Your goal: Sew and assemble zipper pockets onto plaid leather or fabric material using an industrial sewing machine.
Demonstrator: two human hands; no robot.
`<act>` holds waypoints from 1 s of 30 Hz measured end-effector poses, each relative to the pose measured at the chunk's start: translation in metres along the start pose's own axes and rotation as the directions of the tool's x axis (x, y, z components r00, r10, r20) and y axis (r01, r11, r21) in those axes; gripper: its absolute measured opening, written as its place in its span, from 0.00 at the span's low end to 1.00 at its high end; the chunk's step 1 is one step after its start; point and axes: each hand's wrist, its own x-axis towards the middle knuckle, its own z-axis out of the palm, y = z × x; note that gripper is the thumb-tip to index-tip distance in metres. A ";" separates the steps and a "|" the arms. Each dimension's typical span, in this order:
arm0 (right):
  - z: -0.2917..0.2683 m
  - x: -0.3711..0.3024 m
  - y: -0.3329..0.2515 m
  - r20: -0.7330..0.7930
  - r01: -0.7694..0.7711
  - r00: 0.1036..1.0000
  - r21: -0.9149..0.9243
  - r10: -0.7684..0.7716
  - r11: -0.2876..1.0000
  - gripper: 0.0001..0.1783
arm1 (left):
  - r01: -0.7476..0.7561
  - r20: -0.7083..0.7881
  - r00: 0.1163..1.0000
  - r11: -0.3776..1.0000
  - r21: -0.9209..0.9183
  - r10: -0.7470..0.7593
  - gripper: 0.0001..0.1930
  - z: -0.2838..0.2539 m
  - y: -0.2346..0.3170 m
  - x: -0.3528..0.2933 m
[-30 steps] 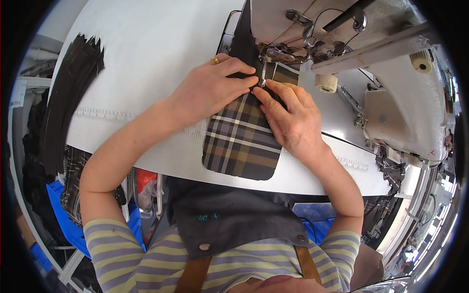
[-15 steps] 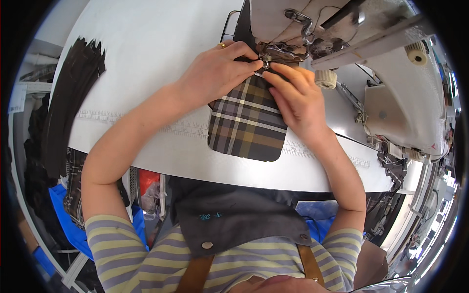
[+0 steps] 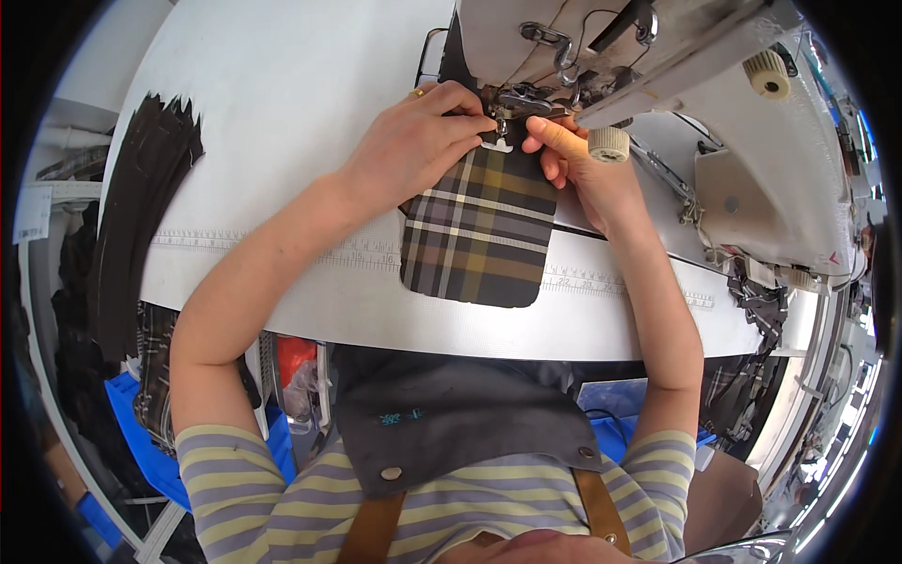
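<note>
Head view: the left hand rests on a brown-and-grey plaid fabric panel, seemingly steadying it beside the pale presser foot; right hand nearby; both grips' closure unclear.

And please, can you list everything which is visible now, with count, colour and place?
plaid cloth: one, dark/brown/white, at the needle area
sewing machine: one, whitish, upper right
table: one, white, centre
ruler marking: one visible line, dark, across the table
dark strips: uncounted, blackish, table's left
scraps: uncounted, dark, table's right end
red item: one, red, below table, left
apron: one, dark grey, on the person
striped shirt: one, yellowish/grey, on the person
straps: two, brown, below the apron
left grip: one, bare, on cloth
right grip: one, bare, beside machine
</note>
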 end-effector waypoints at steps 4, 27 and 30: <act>0.005 -0.001 -0.003 -0.017 0.018 1.000 0.034 -0.017 0.999 0.11 | -0.019 -0.010 1.000 0.999 0.033 0.019 0.09 0.002 0.000 0.001; 0.004 0.000 0.000 -0.035 0.049 0.998 0.022 -0.048 0.999 0.13 | -0.082 -0.023 0.996 0.987 0.140 0.086 0.08 0.004 -0.001 -0.002; 0.006 0.000 0.000 -0.053 0.052 0.997 -0.011 -0.053 0.999 0.13 | -0.041 -0.034 0.998 0.997 0.067 0.043 0.07 0.004 -0.003 0.000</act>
